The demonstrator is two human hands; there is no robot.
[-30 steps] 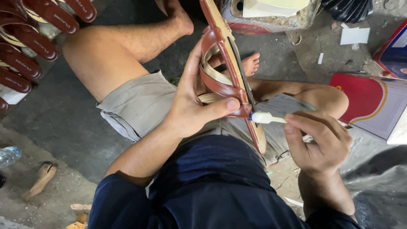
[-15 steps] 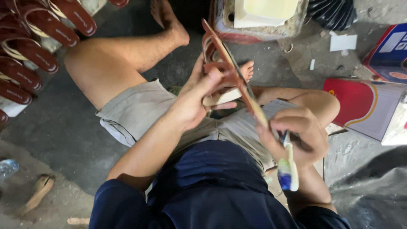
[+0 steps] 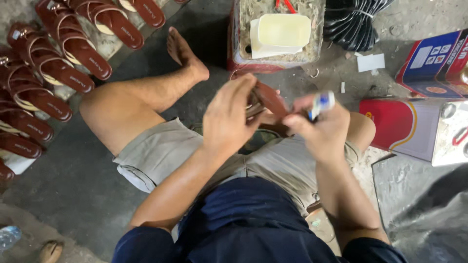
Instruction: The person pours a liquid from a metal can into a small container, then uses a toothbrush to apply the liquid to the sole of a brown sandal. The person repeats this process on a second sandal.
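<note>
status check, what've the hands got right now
Left hand gripping brown sandal over lap. Right hand holding small blue-and-white tool against it. Nothing between hands; cream tub sits just beyond.

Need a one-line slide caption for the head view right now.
Seated person's left hand grips a brown sandal over the lap while the right hand holds a white-and-blue tool beside it.

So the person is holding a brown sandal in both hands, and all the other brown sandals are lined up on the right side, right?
Not quite. The row of finished sandals lies on the left side of the head view, not the right. The left hand does hold the brown sandal, with the right hand against it.
</note>
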